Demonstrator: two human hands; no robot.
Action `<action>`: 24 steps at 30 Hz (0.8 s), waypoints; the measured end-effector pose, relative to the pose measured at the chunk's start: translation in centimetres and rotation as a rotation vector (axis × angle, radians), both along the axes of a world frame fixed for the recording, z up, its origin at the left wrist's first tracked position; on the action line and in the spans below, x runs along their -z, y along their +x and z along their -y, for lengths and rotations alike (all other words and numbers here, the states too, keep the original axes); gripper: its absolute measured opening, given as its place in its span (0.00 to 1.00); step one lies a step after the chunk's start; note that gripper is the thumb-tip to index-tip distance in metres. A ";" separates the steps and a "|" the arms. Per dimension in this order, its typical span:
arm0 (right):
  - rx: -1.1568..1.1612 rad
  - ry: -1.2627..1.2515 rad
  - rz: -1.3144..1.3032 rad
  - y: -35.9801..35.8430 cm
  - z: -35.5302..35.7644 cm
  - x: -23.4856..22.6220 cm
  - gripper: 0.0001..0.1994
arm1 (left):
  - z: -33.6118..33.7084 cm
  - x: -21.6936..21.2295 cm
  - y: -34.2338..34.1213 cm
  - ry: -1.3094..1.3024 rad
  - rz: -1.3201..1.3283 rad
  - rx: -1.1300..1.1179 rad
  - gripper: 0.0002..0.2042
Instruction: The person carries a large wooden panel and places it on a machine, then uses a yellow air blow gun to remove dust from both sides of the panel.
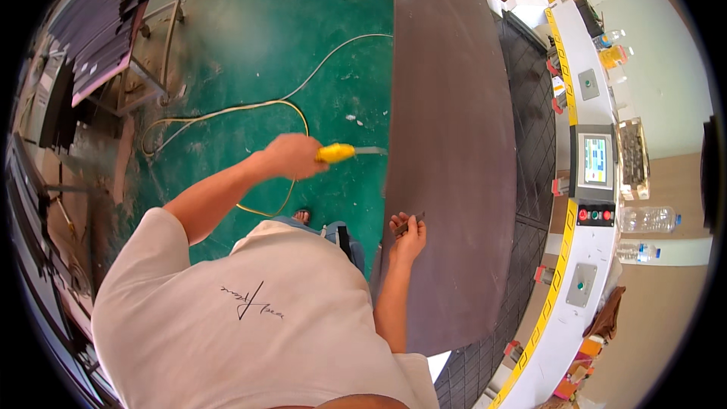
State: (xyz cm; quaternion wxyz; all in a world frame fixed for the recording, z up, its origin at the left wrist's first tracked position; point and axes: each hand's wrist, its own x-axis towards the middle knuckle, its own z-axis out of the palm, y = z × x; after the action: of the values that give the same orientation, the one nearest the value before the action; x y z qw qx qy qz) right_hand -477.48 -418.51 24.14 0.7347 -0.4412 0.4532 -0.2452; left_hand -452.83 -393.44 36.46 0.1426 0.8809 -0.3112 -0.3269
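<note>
Hands: left grips knife; right steadies board.

lighting: bright, even daylight, strongest at one to three o'clock, where the pale wall washes out. shadows: soft, short. glare: mild sheen on the green floor. distortion: heavy fisheye bending toward the rim; black vignette all round. focus: centre sharp, edges soft.
</note>
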 end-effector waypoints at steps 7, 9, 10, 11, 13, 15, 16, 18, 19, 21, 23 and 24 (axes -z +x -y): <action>-0.019 0.107 0.058 14.0 5.1 1.9 0.08 | 5.0 0.0 11.3 0.139 0.131 0.013 0.17; -0.042 0.103 0.070 18.4 6.9 2.8 0.09 | 6.7 2.0 18.0 0.079 0.275 -0.156 0.17; -0.043 0.114 0.088 20.5 8.0 3.5 0.09 | 7.9 1.7 21.0 0.067 0.327 -0.206 0.18; -0.043 0.125 0.106 22.7 9.1 4.2 0.09 | 9.2 1.7 23.1 0.099 0.257 -0.114 0.19; -0.021 0.153 0.111 27.4 11.3 4.8 0.10 | 11.5 0.8 26.9 0.174 0.120 0.059 0.20; 0.031 0.191 0.097 32.7 12.9 4.2 0.09 | 13.4 -3.0 28.9 0.224 -0.232 0.169 0.22; 0.013 0.205 0.101 34.9 13.9 4.3 0.09 | 14.3 -4.1 30.1 0.241 -0.420 0.221 0.23; -0.017 0.232 0.106 39.2 16.1 4.6 0.08 | 16.1 -4.6 35.6 0.241 -0.338 0.167 0.24; -0.048 0.182 0.090 41.4 16.9 4.4 0.06 | 16.5 -4.7 38.0 0.239 -0.309 0.134 0.24; -0.079 0.175 0.070 44.9 17.9 3.7 0.06 | 17.2 -3.8 43.4 0.265 -0.195 0.061 0.25; -0.121 0.180 0.038 49.2 19.3 3.7 0.06 | 17.9 -2.6 50.5 0.234 -0.085 -0.026 0.25; -0.141 0.157 0.018 51.0 19.9 3.9 0.06 | 18.2 -1.8 54.3 0.200 -0.044 -0.075 0.25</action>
State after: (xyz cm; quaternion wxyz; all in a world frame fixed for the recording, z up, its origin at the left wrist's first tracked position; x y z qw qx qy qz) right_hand -426.46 -438.40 20.27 0.7866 -0.4108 0.4321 -0.1606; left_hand -398.50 -411.64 38.22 0.0728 0.8944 -0.2407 -0.3700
